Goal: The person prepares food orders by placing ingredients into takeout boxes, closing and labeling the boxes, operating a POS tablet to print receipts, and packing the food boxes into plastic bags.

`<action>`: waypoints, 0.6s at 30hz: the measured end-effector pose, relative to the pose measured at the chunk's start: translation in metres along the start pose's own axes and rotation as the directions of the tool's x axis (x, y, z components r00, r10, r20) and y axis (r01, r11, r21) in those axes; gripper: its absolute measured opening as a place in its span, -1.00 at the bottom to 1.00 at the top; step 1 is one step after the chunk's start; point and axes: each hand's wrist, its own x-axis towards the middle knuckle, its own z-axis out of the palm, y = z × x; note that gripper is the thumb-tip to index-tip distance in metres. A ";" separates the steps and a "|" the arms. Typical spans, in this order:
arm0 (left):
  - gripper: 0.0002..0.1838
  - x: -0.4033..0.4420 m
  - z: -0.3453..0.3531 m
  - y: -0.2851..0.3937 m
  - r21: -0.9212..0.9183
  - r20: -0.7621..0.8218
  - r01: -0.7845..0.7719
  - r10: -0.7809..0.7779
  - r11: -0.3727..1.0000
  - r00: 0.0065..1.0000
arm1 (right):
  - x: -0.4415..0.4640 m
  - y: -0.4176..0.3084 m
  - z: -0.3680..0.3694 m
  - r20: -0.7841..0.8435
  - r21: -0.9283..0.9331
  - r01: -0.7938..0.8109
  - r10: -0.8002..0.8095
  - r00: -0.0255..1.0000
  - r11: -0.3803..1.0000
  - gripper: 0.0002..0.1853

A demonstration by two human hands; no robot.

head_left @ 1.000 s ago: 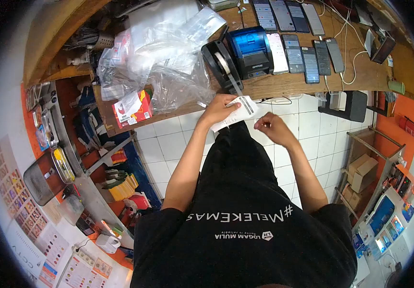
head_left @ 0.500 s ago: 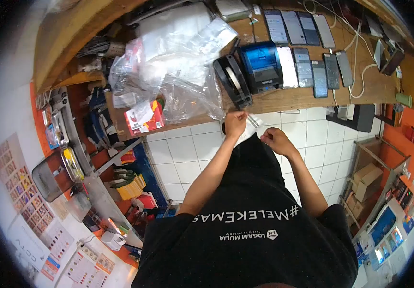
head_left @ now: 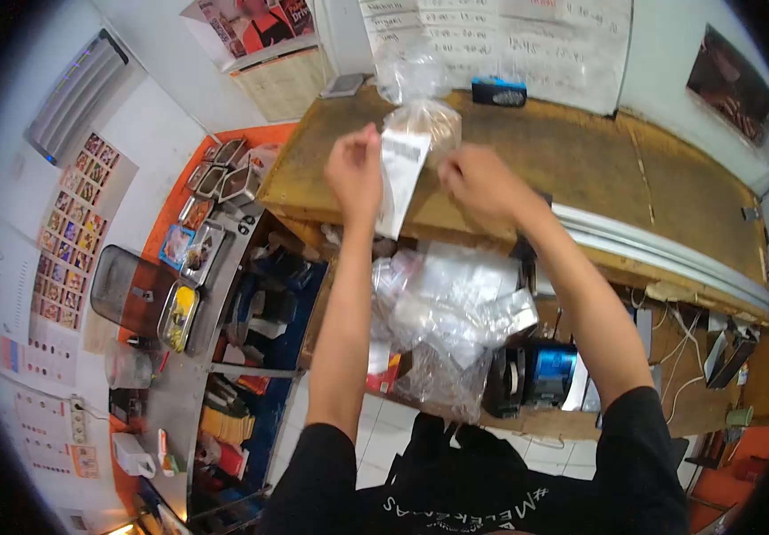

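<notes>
A white printed paper slip (head_left: 400, 178) hangs from my left hand (head_left: 355, 174), whose fingers are closed on its upper left edge. Behind the slip, on the upper wooden shelf, sits a clear plastic bag (head_left: 429, 120) with brownish contents. My right hand (head_left: 478, 183) is raised just right of the bag, its fingers curled together near the bag's side; whether anything is pinched there is too blurred to tell.
The wooden shelf (head_left: 580, 160) carries a small blue-black box (head_left: 498, 91). Below are crumpled plastic bags (head_left: 456, 312), a tape dispenser (head_left: 507, 379), a blue-black printer (head_left: 552, 370) and cables. At left stands a metal counter (head_left: 175, 410) with food trays (head_left: 179, 312).
The view has tilted up to the upper shelf. Both hands have risen from the lower desk to the bag, the left one still with the slip, now away from the tape dispenser.
</notes>
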 end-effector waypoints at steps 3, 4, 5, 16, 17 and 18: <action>-0.85 0.063 0.018 -0.081 0.112 0.193 0.140 -0.160 0.984 0.968 | 0.085 0.034 -0.005 -0.051 -0.340 -0.141 0.131 0.990 0.930 -0.70; -0.81 0.071 0.026 -0.092 0.263 0.334 0.315 -0.393 0.912 0.857 | 0.099 0.028 -0.017 0.170 -0.370 -0.267 0.348 0.922 0.890 -0.70; -0.81 0.074 0.033 -0.102 0.244 0.363 0.320 -0.392 0.916 0.845 | 0.106 0.024 -0.032 0.364 -0.423 -0.384 0.542 0.758 0.821 -0.70; -0.49 0.017 0.132 -0.043 -0.264 0.635 0.877 -0.612 0.402 0.471 | 0.059 0.130 -0.065 -0.093 -0.025 -0.080 0.077 0.993 0.997 -0.42; -0.47 0.013 0.146 -0.032 -0.140 0.608 0.841 -0.625 0.522 0.489 | 0.033 0.127 -0.092 -0.169 0.175 -0.196 0.225 0.960 0.965 -0.40; -0.45 0.003 0.150 -0.020 0.001 0.570 0.785 -0.645 0.619 0.508 | 0.003 0.122 -0.109 -0.201 0.390 -0.284 0.382 0.902 0.876 -0.39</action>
